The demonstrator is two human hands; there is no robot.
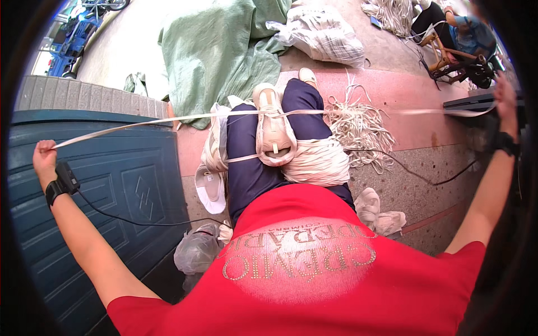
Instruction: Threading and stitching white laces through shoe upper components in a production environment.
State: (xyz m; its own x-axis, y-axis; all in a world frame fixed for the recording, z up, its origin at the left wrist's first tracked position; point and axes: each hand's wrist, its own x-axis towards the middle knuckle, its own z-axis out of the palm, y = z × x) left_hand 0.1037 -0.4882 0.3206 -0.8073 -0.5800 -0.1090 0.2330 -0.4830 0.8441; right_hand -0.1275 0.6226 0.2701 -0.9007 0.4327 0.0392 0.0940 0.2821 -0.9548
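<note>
Both my arms are spread wide, with a long pale shoelace [157, 122] stretched between them. My left hand [45, 161] pinches one end at the far left. At the far right my right hand [506, 103], a little blurred, grips the lace's other side. Midway, the lace runs across the front of a beige-pink shoe [276, 134] lying on my lap between the thighs. How it threads through the eyelets is too small to tell. A bundle of pale laces [315, 162] rests over my right thigh, and other pale shoes [210, 187] are beside my left leg.
A heap of loose laces [364, 129] spreads right of my knees. Ahead lie a green cloth [216, 61] and a white plastic bag [325, 36]. A dark blue panelled door [101, 179] is at left. Another person [471, 33] sits at far right. Cables run from my wrist devices.
</note>
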